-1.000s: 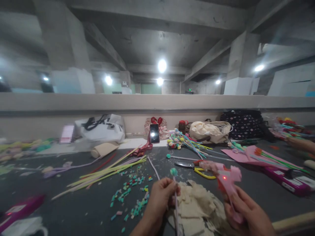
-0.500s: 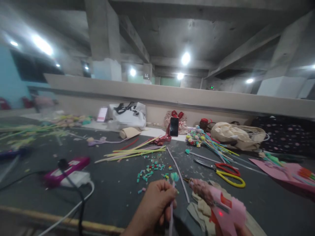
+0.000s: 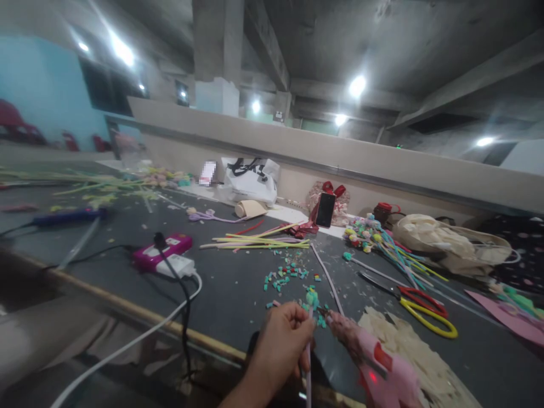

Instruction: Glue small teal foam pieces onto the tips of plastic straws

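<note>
My left hand (image 3: 289, 340) pinches a thin lilac fuzzy stem (image 3: 309, 368) between thumb and fingers. A small teal flower head (image 3: 311, 298) with a hint of yellow tops the stem. My right hand (image 3: 419, 401), mostly cut off by the bottom edge, grips a pink hot glue gun (image 3: 389, 368) with a glowing red light. The gun's dark nozzle points left, close beside the flower head; whether they touch I cannot tell. Small teal, red and yellow cut pieces (image 3: 283, 276) lie scattered on the dark table (image 3: 238, 300) beyond my left hand.
Red-and-yellow-handled scissors (image 3: 425, 311) and a crumpled beige sheet (image 3: 399, 345) lie right. Yellow and lilac stems (image 3: 259, 242), a phone (image 3: 325, 209) and a flower bundle (image 3: 365, 235) are farther back. Left are a magenta power strip (image 3: 164, 249) and trailing white cable (image 3: 127, 345).
The view has turned left and down, so the table's things appear shifted right. The glue gun's nozzle is now closer to the flower head. Both hands keep their hold.
</note>
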`<state>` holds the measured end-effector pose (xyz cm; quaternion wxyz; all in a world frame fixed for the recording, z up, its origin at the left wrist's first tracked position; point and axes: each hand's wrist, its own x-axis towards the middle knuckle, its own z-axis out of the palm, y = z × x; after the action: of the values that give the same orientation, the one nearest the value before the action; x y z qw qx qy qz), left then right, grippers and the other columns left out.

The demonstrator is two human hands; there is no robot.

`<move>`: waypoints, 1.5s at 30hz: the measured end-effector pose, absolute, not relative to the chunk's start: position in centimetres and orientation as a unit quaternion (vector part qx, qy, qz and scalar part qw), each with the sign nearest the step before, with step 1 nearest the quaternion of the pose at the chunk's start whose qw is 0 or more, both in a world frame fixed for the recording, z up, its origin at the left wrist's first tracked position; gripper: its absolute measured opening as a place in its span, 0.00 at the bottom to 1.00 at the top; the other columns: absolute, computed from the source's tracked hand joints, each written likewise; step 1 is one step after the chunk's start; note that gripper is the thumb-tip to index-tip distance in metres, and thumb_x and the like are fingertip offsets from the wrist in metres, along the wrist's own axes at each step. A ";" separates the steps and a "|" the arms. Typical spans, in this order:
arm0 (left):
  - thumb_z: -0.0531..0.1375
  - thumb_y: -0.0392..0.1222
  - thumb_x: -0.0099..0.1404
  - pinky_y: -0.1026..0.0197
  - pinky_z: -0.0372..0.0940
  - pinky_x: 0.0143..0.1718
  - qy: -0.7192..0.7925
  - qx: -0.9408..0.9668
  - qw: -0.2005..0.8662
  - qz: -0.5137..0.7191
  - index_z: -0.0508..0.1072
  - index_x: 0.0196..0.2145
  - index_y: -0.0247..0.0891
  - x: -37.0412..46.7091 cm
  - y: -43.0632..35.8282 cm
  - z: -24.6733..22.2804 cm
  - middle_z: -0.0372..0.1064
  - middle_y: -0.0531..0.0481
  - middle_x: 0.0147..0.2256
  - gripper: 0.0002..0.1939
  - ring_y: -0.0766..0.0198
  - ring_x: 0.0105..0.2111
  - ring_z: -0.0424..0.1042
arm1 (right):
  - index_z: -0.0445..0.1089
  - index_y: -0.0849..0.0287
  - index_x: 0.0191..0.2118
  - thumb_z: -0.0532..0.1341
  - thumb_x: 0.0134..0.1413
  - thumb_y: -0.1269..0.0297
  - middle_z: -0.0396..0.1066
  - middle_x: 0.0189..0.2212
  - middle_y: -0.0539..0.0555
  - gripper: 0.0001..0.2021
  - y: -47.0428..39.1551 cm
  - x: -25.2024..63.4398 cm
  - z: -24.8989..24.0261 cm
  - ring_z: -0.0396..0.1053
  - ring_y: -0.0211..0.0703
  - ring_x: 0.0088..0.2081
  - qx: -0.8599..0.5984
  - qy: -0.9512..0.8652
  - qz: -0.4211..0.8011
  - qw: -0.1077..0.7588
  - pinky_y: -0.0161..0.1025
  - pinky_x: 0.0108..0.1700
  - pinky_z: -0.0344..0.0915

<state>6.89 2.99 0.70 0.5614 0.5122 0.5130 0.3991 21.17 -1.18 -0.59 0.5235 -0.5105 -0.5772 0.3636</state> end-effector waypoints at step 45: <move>0.50 0.41 0.52 0.72 0.47 0.05 0.537 0.541 0.504 0.405 0.61 0.18 0.39 7.7 3.0 -0.4 0.55 0.62 0.06 0.08 0.73 0.05 0.54 | 0.72 0.59 0.27 0.52 0.51 0.57 0.74 0.25 0.52 0.15 0.7 19.7 -1.0 0.72 0.42 0.28 -0.416 -0.541 0.338 0.648 0.34 0.28 0.69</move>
<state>7.66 3.03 -0.43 0.5043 0.5414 0.5374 0.4048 19.67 0.70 -1.03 0.6484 -0.4158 -0.5408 0.3380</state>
